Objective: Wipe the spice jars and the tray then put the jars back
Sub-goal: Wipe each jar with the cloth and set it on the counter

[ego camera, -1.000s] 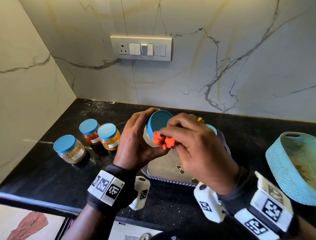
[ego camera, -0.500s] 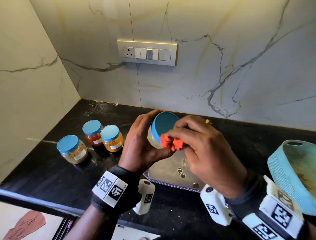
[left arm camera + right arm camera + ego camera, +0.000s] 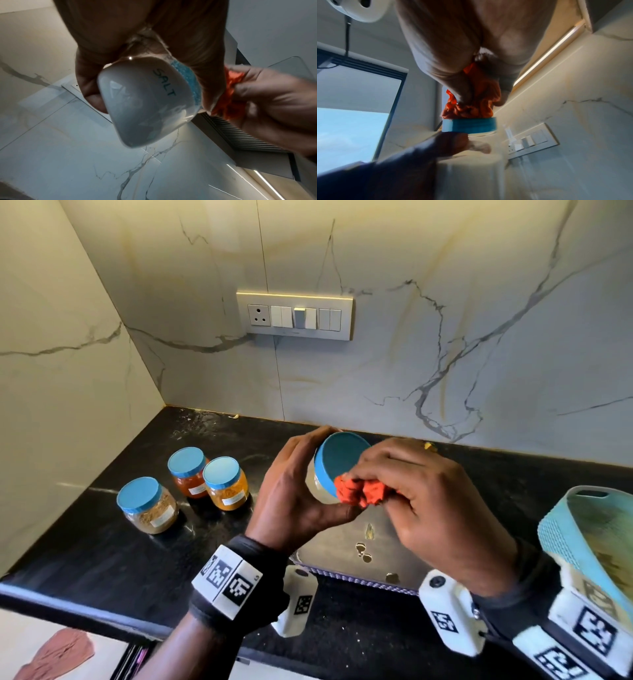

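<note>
Two hands at work above the steel tray: left hand wraps the tilted salt jar, right hand pinches an orange cloth against its blue lid. Likely risk — rubbing pressure twists the jar loose from a one-handed hold, dropping it onto the tray.

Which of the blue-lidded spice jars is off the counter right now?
The white salt jar, gripped in the left hand while an orange cloth rubs its lid. The other three jars stand on the black counter.

A light blue woven basket sits at the black countertop's right edge; a switch panel hangs on the marble wall.
</note>
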`<state>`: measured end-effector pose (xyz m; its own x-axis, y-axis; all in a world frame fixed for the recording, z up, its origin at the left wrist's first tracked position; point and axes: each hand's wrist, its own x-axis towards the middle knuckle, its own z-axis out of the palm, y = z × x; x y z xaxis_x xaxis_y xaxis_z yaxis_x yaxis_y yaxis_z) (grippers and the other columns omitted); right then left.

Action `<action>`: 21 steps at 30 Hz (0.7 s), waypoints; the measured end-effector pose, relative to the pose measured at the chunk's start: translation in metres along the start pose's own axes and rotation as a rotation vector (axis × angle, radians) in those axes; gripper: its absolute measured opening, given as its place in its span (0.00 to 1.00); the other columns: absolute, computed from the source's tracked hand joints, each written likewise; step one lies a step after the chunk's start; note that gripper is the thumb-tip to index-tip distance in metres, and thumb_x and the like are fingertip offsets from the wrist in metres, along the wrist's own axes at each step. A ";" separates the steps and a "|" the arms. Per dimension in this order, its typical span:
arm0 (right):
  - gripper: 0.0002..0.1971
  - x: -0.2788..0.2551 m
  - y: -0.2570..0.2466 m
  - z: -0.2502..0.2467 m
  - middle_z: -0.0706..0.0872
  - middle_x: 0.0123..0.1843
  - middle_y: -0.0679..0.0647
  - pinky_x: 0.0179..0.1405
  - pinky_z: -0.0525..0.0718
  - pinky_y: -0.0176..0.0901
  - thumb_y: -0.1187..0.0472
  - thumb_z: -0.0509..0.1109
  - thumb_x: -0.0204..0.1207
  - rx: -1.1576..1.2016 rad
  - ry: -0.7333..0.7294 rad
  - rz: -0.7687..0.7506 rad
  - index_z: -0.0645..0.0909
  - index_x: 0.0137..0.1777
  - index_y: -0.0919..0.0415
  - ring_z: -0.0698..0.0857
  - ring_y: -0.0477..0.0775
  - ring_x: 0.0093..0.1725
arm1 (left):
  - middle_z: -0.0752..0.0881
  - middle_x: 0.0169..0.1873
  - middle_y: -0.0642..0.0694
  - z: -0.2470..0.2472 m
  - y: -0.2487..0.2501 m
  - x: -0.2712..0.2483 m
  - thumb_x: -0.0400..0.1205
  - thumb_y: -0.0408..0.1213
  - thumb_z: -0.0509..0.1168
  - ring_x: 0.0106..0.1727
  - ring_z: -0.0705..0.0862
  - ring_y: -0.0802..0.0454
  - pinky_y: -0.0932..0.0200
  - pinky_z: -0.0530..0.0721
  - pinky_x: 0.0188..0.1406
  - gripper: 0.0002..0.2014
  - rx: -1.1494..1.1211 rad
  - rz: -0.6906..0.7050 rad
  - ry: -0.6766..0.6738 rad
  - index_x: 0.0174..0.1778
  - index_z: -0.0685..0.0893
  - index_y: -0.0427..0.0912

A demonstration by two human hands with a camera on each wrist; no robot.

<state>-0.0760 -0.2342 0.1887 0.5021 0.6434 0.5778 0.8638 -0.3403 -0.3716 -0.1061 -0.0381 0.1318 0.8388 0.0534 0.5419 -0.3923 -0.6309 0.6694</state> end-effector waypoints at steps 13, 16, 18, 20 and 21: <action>0.21 -0.007 0.003 -0.009 0.86 0.52 0.48 0.56 0.84 0.48 0.72 0.62 0.68 0.094 -0.099 -0.006 0.89 0.55 0.60 0.85 0.50 0.55 | 0.86 0.67 0.55 0.002 0.005 -0.007 0.65 0.57 0.82 0.69 0.84 0.54 0.55 0.82 0.69 0.42 -0.085 -0.054 -0.067 0.74 0.78 0.49; 0.22 -0.009 0.027 -0.016 0.87 0.51 0.50 0.55 0.84 0.46 0.77 0.65 0.65 0.071 -0.036 0.073 0.90 0.55 0.61 0.86 0.49 0.53 | 0.85 0.67 0.56 0.006 0.009 -0.012 0.65 0.59 0.83 0.70 0.83 0.56 0.59 0.80 0.69 0.42 -0.071 -0.073 -0.093 0.75 0.79 0.50; 0.20 0.003 0.033 -0.014 0.88 0.50 0.51 0.53 0.85 0.48 0.76 0.65 0.65 0.049 0.024 0.101 0.90 0.53 0.62 0.86 0.51 0.51 | 0.85 0.67 0.57 0.012 0.015 -0.012 0.65 0.60 0.82 0.70 0.83 0.57 0.59 0.81 0.69 0.42 -0.083 -0.087 -0.110 0.74 0.78 0.54; 0.18 0.016 0.024 -0.008 0.88 0.50 0.52 0.53 0.85 0.49 0.74 0.66 0.67 0.041 0.041 0.076 0.90 0.53 0.63 0.87 0.52 0.51 | 0.86 0.65 0.57 0.014 0.020 -0.008 0.65 0.57 0.83 0.67 0.85 0.55 0.53 0.83 0.67 0.39 -0.128 -0.099 -0.117 0.72 0.79 0.54; 0.18 0.018 0.018 -0.006 0.88 0.50 0.53 0.54 0.85 0.48 0.73 0.66 0.67 0.045 0.030 0.051 0.90 0.54 0.63 0.87 0.52 0.51 | 0.87 0.63 0.56 0.014 0.021 -0.006 0.66 0.55 0.84 0.65 0.86 0.54 0.50 0.85 0.65 0.38 -0.154 -0.103 -0.118 0.72 0.79 0.53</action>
<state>-0.0513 -0.2323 0.1971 0.5467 0.6054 0.5784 0.8348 -0.3405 -0.4326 -0.1142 -0.0628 0.1354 0.9122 0.0146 0.4096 -0.3479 -0.5007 0.7926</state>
